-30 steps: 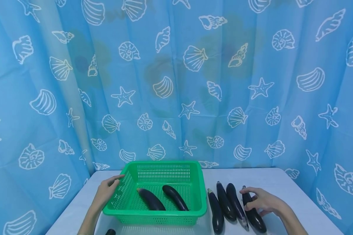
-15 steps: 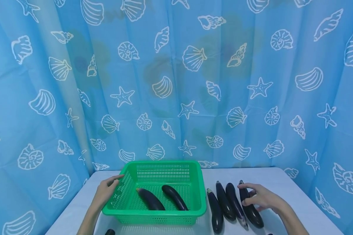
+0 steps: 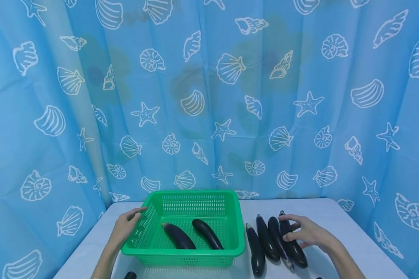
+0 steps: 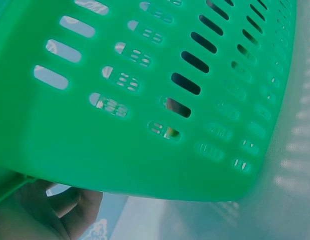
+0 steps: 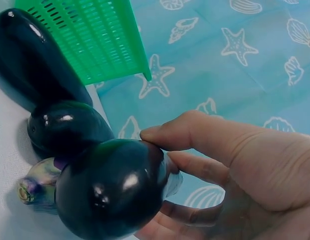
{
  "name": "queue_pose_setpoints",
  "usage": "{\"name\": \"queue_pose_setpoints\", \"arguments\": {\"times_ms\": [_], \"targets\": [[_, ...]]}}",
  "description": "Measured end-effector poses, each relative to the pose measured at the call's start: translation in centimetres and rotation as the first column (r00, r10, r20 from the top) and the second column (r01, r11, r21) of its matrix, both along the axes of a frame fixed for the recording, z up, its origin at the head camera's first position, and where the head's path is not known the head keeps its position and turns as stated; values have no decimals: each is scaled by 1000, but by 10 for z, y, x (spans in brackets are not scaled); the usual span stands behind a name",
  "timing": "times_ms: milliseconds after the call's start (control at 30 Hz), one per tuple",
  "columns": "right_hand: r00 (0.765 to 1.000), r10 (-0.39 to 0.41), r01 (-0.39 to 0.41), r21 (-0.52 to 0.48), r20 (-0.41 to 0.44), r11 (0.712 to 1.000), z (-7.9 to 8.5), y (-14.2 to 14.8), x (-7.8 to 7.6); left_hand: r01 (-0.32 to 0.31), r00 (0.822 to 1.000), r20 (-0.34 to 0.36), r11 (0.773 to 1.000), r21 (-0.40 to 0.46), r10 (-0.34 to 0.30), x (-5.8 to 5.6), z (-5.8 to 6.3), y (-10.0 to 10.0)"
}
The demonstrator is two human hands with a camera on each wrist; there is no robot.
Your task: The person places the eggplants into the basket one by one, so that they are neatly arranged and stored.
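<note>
My left hand [image 3: 125, 226] grips the left rim of a green perforated plastic basket [image 3: 183, 252]; in the left wrist view its curled fingers [image 4: 82, 212] show below the rim. Two dark purple eggplants, one curved [image 3: 207, 234] and one with a greenish stem end [image 3: 179, 237], lie inside. To the right of the basket my right hand [image 3: 310, 231] holds a glossy eggplant [image 5: 112, 185] between thumb and fingers. This eggplant lies close against the rightmost of three others set side by side, the nearest to the basket being a long one [image 3: 256, 252].
The white table [image 3: 349, 248] carries everything. A blue curtain [image 3: 209, 97] with white shells and starfish hangs close behind and along both sides. A dark rounded end [image 3: 130, 275] pokes in at the bottom edge, left of centre.
My right hand has moved left and slightly away from me with the eggplant, bringing it up to the row beside the basket. The left hand and basket have stayed put.
</note>
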State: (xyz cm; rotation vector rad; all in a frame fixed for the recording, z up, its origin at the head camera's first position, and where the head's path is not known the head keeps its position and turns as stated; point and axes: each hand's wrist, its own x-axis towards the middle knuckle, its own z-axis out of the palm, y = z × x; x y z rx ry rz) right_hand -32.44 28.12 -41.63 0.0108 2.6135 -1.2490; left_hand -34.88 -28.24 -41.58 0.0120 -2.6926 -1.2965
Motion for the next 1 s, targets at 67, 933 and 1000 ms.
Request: {"name": "queue_pose_setpoints", "arguments": {"times_ms": [67,933,1000], "targets": [[1000,4,-4,-5,-7,1000,0,-1,0,-2,1000,-1,1000,1,2,0,0,0],[999,32,-34,-57,-35,998,1,-16,1,1,1000,7,1000,1,-1,-1,1,1],[999,33,-35,-53,-36,998,2,-19,1,1,1000,5,1000,3,-1,-1,1,1]]}}
